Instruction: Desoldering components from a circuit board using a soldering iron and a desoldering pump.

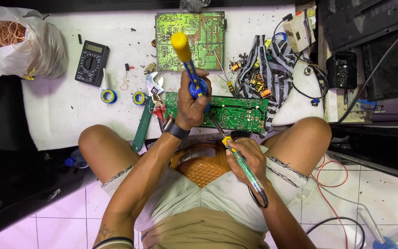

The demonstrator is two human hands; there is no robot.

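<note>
My left hand (190,103) grips a blue desoldering pump (189,69) with a yellow plunger knob, held upright over the near green circuit board (236,113). My right hand (249,159) holds a soldering iron (242,163) with a clear green handle and yellow collar; its metal tip angles up-left onto the same board, close to the pump's nozzle. A dark watch sits on my left wrist. The board lies at the front edge of the white work surface (61,115), between my bare knees.
A second green circuit board (190,39) lies farther back. A black multimeter (91,62), two solder spools (108,96), an adjustable wrench (144,115), a screwdriver (224,76), striped cloth with loose components (263,74), and a bag of copper wire (19,39) surround them. Black casings stand at right.
</note>
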